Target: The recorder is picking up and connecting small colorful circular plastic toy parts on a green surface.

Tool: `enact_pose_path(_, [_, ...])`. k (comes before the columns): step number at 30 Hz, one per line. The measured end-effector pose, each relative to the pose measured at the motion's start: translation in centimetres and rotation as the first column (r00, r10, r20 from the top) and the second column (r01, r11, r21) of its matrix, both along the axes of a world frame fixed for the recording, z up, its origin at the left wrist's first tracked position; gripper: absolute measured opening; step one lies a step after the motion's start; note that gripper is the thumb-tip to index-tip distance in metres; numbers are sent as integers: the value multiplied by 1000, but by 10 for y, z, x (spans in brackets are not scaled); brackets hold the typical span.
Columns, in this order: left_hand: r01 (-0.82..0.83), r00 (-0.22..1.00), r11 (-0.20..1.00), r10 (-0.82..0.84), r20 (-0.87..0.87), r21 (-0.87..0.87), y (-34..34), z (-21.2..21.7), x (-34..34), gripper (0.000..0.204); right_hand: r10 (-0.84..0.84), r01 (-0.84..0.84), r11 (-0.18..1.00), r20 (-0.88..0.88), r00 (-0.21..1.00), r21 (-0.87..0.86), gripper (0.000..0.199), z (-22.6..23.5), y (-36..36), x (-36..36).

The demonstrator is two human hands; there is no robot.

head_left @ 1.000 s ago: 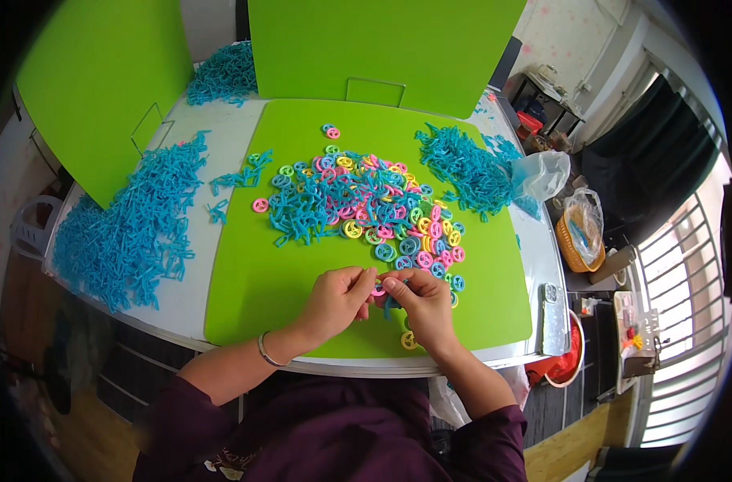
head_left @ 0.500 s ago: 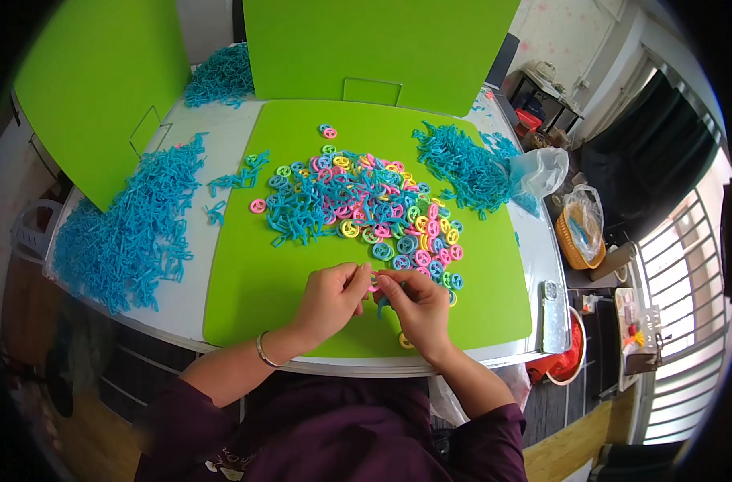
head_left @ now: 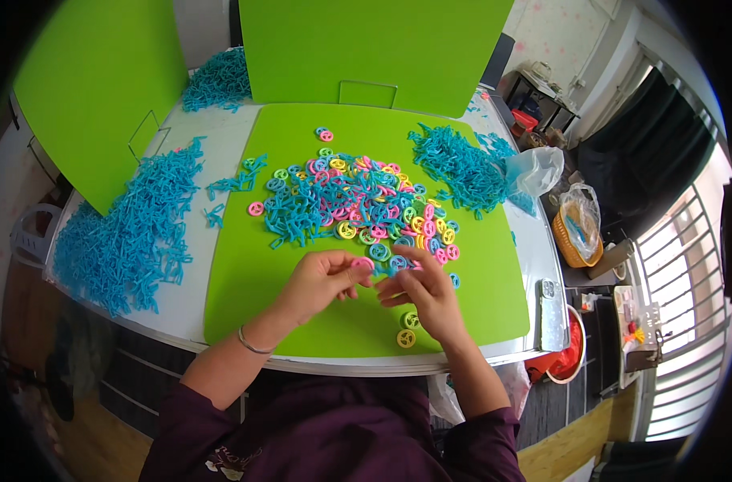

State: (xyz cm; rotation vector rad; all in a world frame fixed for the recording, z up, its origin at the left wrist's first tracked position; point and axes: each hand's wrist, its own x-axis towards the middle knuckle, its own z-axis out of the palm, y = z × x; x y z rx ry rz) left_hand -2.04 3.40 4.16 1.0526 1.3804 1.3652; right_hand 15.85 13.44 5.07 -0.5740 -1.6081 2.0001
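Note:
My left hand [head_left: 322,283] pinches a small pink plastic wheel [head_left: 362,263] between thumb and fingertips, just above the near side of the heap. Close beside it, my right hand [head_left: 426,296] has its fingers loosely apart, with nothing visible in them. Between the hands a bit of blue plastic shows; whether it is joined to the pink wheel I cannot tell. Beyond them lies a mixed heap of pink, yellow, green and blue wheels [head_left: 346,230] with teal plastic pieces [head_left: 297,218] on top. A green wheel [head_left: 411,320] and a yellow wheel [head_left: 406,338] lie near my right wrist.
A green board [head_left: 245,313] covers the table's middle. Teal pieces form big piles at left [head_left: 129,233] and right [head_left: 462,169]. Two green panels stand at the back [head_left: 374,48] and left [head_left: 93,88]. A phone [head_left: 553,315] lies at the right edge, a clear bag [head_left: 536,170] farther back.
My hands have come apart from their joined pinch. The left now shows the pink wheel plainly, while the right has loosened its fingers. A green wheel shows near the yellow one.

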Motion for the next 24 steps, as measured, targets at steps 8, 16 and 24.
enact_pose_path(8, [187,975,977,-171,140,-108,3,3,11,25,-9,76,678,-96,995,731,56,-5,9,9])
enact_pose_path(16, [65,849,997,-40,-527,30,5,-6,22,23,-279,277,960,-186,942,-36,28,4,31,39])
enact_pose_path(24, [244,417,919,188,-889,309,63,-11,49,19,-328,302,895,23,945,327,36,-9,29,78])
